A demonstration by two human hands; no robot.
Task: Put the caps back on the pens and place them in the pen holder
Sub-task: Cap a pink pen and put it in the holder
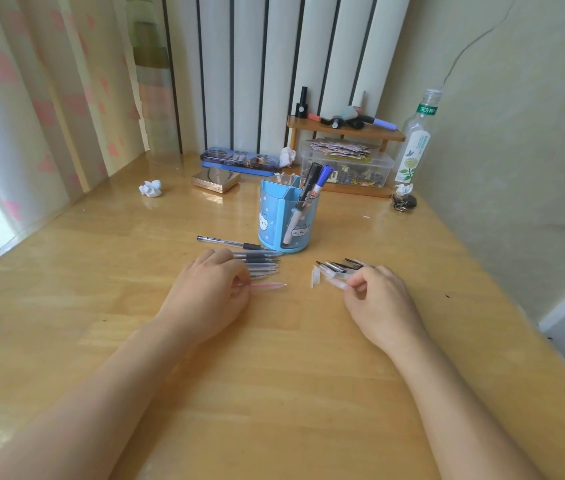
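While on desk, L fingers pinch pink pen, R fingers pinch clear cap

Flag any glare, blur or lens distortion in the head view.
Head view: wide-angle bowing bends the wall stripes and desk edges; window daylight from the left puts glare on the desk's far side; right hand and clear caps are slightly soft; pen holder is sharp.

left hand curled, right hand pinching
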